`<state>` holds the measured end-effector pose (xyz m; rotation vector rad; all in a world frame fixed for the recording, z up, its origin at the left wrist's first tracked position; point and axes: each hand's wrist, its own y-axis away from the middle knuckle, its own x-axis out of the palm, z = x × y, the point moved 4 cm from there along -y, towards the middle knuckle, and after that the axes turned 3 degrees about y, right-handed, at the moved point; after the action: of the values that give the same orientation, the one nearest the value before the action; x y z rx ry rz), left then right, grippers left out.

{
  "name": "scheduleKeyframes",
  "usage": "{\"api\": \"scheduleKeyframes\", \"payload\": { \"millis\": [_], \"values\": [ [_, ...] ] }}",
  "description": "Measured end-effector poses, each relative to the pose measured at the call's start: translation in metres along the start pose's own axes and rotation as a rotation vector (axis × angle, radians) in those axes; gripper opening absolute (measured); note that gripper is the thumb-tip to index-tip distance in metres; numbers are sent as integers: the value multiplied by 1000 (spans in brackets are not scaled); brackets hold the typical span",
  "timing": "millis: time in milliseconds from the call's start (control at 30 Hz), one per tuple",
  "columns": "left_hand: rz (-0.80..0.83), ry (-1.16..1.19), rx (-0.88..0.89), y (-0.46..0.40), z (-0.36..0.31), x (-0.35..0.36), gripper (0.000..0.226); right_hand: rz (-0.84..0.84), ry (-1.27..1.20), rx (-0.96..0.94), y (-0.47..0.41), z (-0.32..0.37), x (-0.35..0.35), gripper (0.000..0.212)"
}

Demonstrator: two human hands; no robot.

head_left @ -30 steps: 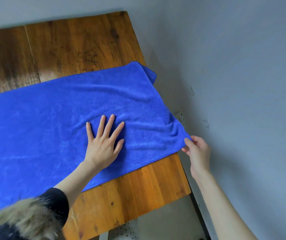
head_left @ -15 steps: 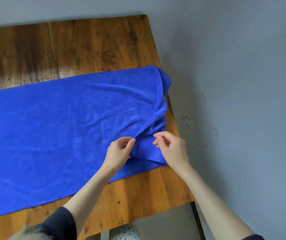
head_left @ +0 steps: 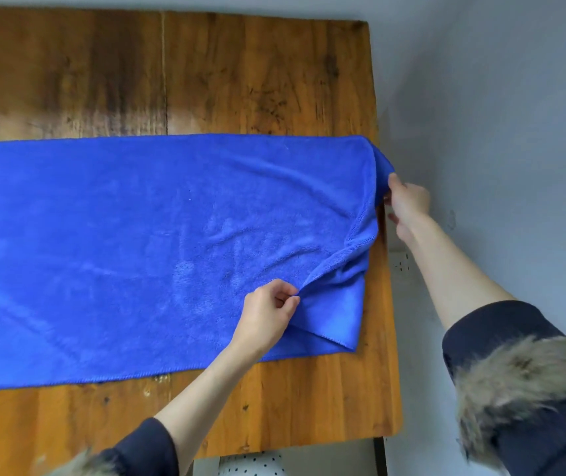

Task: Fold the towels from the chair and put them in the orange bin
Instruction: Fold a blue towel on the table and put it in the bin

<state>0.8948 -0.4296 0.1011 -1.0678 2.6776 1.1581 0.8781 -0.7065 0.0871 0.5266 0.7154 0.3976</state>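
Note:
A large blue towel [head_left: 137, 235] lies spread across the wooden table [head_left: 240, 73], running off the left edge of view. Its right end is turned over near the table's right edge. My left hand [head_left: 267, 310] pinches a raised fold of the towel close to its near right corner. My right hand [head_left: 406, 204] grips the towel's far right corner where it hangs over the table's edge. The chair and the orange bin are out of view.
A grey wall [head_left: 497, 132] stands close along the table's right side, with a socket [head_left: 401, 264] low on it. A white dotted surface [head_left: 250, 467] shows below the table's near edge. Bare wood lies beyond and in front of the towel.
My left hand went from pressing flat on the towel to pinching a fold. My right hand let go of the near corner and moved up to the far right corner.

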Motion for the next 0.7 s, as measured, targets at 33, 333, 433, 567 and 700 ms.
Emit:
{"api": "scheduleKeyframes", "payload": {
  "millis": [33, 333, 433, 567, 700],
  "values": [
    [8, 7, -3, 0, 0, -1, 6, -33, -9, -11, -2, 4, 1, 30],
    [48, 74, 56, 14, -12, -18, 7, -187, 106, -263, 31, 56, -4, 12],
    [63, 110, 76, 26, -18, -41, 14, -121, 100, -343, 54, 76, 4, 11],
    [30, 154, 98, 42, -14, -89, 15, -47, 98, -453, 109, 106, 28, 21],
    [-60, 214, 142, 64, -3, -147, 14, -28, 135, -538, 168, 127, 64, 4]
  ]
}}
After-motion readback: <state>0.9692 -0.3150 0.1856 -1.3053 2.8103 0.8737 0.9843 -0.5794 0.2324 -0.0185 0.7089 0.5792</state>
